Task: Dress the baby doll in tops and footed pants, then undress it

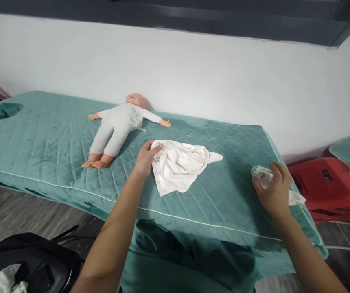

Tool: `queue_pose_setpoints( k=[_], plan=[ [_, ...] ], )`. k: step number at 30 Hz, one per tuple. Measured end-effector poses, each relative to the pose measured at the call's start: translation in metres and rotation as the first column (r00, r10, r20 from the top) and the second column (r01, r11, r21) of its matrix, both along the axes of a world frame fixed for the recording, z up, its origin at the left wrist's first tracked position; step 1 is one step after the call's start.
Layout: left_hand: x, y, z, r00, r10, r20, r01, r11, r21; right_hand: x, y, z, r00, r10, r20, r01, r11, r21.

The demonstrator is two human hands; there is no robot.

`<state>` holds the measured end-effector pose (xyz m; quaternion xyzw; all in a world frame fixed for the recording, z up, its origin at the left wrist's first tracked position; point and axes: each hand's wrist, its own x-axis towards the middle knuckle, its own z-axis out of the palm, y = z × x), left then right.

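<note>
A crumpled white baby garment with a small print along its edge lies on the green quilted bed cover. My left hand pinches its upper left edge between thumb and fingers. A narrow end of the garment points right. Near the bed's right end, my right hand is closed around a small white cloth piece with a greenish print. Part of that cloth sticks out on the hand's other side; its full shape is hidden. A baby doll in a pale bodysuit lies on its back, left of the garment, arms spread.
The white wall runs along the bed's far side. A red plastic stool stands off the right end. At the lower left is a black chair or bag with white cloth on it. The bed has a face hole at left.
</note>
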<state>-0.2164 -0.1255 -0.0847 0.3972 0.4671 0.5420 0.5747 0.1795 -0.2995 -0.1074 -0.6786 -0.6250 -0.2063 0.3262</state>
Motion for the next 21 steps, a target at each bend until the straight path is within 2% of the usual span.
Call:
queue_pose_setpoints(
  k=[2, 4, 6, 8, 9, 10, 11, 13, 15, 17, 19, 21],
  plan=[
    [-0.001, 0.002, 0.02, 0.965, -0.115, -0.238, 0.129, 0.991, 0.043, -0.027, 0.026, 0.014, 0.983, 0.156, -0.097, -0.159, 0.987, -0.03],
    [0.007, -0.003, 0.046, 0.867, -0.186, -0.462, 0.281, 0.949, 0.143, -0.063, 0.058, 0.033, 0.924, 0.335, -0.184, -0.35, 0.935, -0.054],
    [0.018, -0.013, 0.075, 0.765, -0.225, -0.604, 0.45, 0.857, 0.251, -0.102, 0.088, 0.056, 0.837, 0.495, -0.233, -0.528, 0.843, -0.103],
    [0.029, -0.026, 0.104, 0.703, -0.231, -0.672, 0.57, 0.748, 0.34, -0.136, 0.114, 0.082, 0.757, 0.605, -0.249, -0.649, 0.739, -0.179],
    [0.033, -0.032, 0.117, 0.685, -0.203, -0.7, 0.6, 0.702, 0.383, -0.149, 0.124, 0.095, 0.732, 0.632, -0.254, -0.681, 0.694, -0.234],
    [0.035, -0.037, 0.128, 0.659, -0.164, -0.734, 0.622, 0.668, 0.408, -0.158, 0.132, 0.108, 0.74, 0.62, -0.261, -0.673, 0.683, -0.284],
    [0.035, -0.04, 0.137, 0.63, -0.101, -0.77, 0.632, 0.643, 0.433, -0.162, 0.138, 0.12, 0.747, 0.618, -0.247, -0.665, 0.68, -0.309],
    [0.031, -0.043, 0.147, 0.546, 0.092, -0.833, 0.627, 0.614, 0.479, -0.162, 0.145, 0.14, 0.778, 0.602, -0.177, -0.627, 0.731, -0.27],
    [0.023, -0.041, 0.148, 0.435, 0.335, -0.836, 0.583, 0.603, 0.544, -0.151, 0.146, 0.155, 0.816, 0.57, -0.091, -0.576, 0.792, -0.205],
    [0.014, -0.038, 0.142, 0.342, 0.544, -0.767, 0.497, 0.587, 0.638, -0.136, 0.142, 0.163, 0.86, 0.51, -0.021, -0.506, 0.845, -0.175],
    [0.006, -0.035, 0.134, 0.312, 0.666, -0.677, 0.389, 0.561, 0.731, -0.121, 0.133, 0.165, 0.897, 0.442, 0.019, -0.435, 0.888, -0.148],
    [0.0, -0.034, 0.127, 0.348, 0.711, -0.611, 0.281, 0.543, 0.792, -0.107, 0.122, 0.162, 0.92, 0.391, 0.016, -0.388, 0.916, -0.102]
  ],
)
